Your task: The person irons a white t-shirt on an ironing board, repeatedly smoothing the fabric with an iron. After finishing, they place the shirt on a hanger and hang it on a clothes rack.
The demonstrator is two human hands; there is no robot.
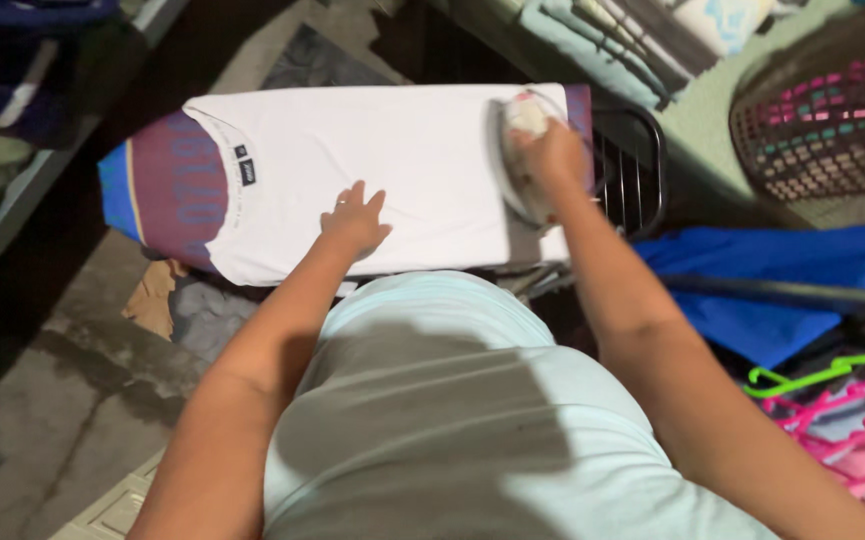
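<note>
One view only, head camera, looking straight down past the person's pale shirt front.

White T-shirt (392, 170) lay spread flat along the ironing board (157, 185), collar end toward the board's narrow tip, where the purple-and-blue patterned cover was left bare. Fabric covered nearly all the rest of the board.

Right hand (550, 152) was wrapped around the handle of the iron (524, 160), fingers curled shut on it. Iron sat soleplate-down on the T-shirt at the wide end of the board, just beside the dark wire iron rest (632, 170) fixed past that end.

Left hand (354, 220) lay palm-down on the T-shirt near the board's near edge, about midway along it, fingers spread and gripping nothing, pinning the cloth flat.

Progress, as a judgement: cloth between the left hand and the collar looked smooth, with no creases visible, so that stretch seemed done or nearly so. Iron stood at the hem end, so that part appeared in hand. Blur around the iron prevented checking for wrinkles there. Underside of the garment not visible; cannot tell whether it was pressed.

Surroundings relative to the board: blue cloth (782, 280) and bright plastic hangers (832, 400) beyond the wide end, a woven laundry basket (832, 120) farther out on that side, folded laundry (602, 35) behind the board.
</note>
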